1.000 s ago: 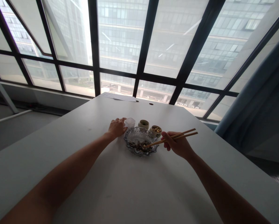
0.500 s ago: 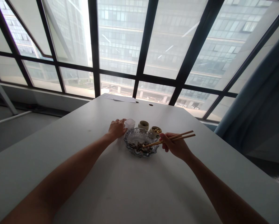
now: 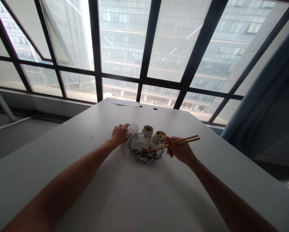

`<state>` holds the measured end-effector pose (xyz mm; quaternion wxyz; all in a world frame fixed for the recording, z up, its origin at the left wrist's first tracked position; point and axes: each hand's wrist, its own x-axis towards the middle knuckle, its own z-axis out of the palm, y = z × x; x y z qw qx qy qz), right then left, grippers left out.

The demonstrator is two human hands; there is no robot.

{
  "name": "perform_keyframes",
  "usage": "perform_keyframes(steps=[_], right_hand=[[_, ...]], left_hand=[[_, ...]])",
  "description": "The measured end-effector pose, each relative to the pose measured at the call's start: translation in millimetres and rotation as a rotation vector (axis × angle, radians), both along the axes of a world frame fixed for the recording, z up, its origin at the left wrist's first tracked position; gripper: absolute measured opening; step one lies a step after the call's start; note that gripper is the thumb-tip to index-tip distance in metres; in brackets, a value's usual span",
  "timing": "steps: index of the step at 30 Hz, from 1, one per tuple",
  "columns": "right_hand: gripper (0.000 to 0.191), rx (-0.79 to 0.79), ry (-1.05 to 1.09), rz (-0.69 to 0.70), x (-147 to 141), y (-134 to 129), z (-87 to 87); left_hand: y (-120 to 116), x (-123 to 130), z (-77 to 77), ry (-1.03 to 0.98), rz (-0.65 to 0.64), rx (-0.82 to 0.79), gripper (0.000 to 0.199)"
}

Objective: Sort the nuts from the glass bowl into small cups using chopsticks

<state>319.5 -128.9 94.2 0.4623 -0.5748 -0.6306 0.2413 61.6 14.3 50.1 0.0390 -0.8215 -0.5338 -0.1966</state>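
Observation:
A scalloped glass bowl (image 3: 144,161) sits on the white table with dark, striped pieces that look like sunflower seeds (image 3: 144,152) in its bottom. My right hand (image 3: 179,149) grips a pair of wooden chopsticks (image 3: 186,139), their tips down among the seeds. Behind the bowl's left rim stands a small clear plastic cup (image 3: 134,128). My left hand (image 3: 120,133) is curled against the cup's left side, fingers at its back edge and thumb in front. Two small pots are behind the bowl: one (image 3: 147,129) with a dark inside, the other (image 3: 160,135) holding pale nuts or beans.
The white table (image 3: 134,199) stretches to a large framed window. Papers (image 3: 125,103) lie at its far edge, near two dark round holes. A blue curtain (image 3: 262,87) hangs at the right, and a white metal frame (image 3: 3,101) stands at the left.
The view has shifted very slightly. The chopstick tips stay in the bowl, and the left hand keeps its place at the cup. The pale piece seen at the tips earlier no longer shows.

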Motion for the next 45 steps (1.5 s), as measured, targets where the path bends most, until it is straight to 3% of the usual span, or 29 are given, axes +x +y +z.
perform_keyframes(steps=[16, 20, 23, 26, 29, 36, 41, 45], right_hand=[[0.06, 0.009, 0.073, 0.066, 2.6, 1.3, -0.8], [0.054, 0.019, 0.399, -0.046, 12.6, 15.0, -8.1], [0.043, -0.073, 0.749, -0.121, 20.0, 24.8, -12.7], [0.035, -0.149, 0.9, -0.161, 24.6, 29.5, -15.4], [0.036, -0.103, 0.896, -0.172, 27.0, 30.4, -17.1], [0.049, 0.253, 0.621, -0.174, 30.4, 30.0, -20.8], [0.05, 0.267, 0.652, -0.171, 30.4, 30.8, -21.0], [0.048, 0.255, 0.668, -0.195, 31.3, 33.0, -23.4]], left_hand=[[0.1, 0.3, -0.3, 0.017, 0.007, 0.004, 0.053], [0.6, -0.1, -0.2, 0.01, 0.009, 0.002, 0.055], [1.7, -1.5, -0.1, -0.001, -0.006, -0.011, 0.062], [3.4, -3.6, -0.3, -0.003, -0.036, -0.018, 0.067], [6.1, -6.5, -0.3, -0.009, -0.071, -0.028, 0.072], [17.9, -21.2, 5.6, -0.132, -0.132, -0.114, 0.085], [25.4, -26.0, 14.2, -0.12, -0.102, -0.238, 0.092], [28.8, -6.0, 19.8, -0.128, -0.093, -0.215, 0.084]])
